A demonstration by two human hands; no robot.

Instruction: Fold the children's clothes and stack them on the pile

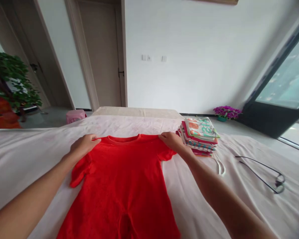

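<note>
A red short-sleeved baby romper [129,172] lies spread on the pale bedsheet, its neckline facing away from me and its lower end cut off by the bottom of the view. My left hand [85,143] pinches the left shoulder seam. At the opposite shoulder, my right hand [173,140] grips the fabric between thumb and fingers. The left sleeve hangs a little crumpled, while the right sleeve lies below my right wrist. Just beyond my right hand sits a stack of folded clothes [201,128], with a white cord trailing from it.
Black-framed glasses [279,182] rest on the pale sheet [241,199] at the right. Behind the bed are a pink stool [76,116], a purple-flowered pot [226,113] and a closed door [99,53]. A leafy plant [12,79] stands at the left.
</note>
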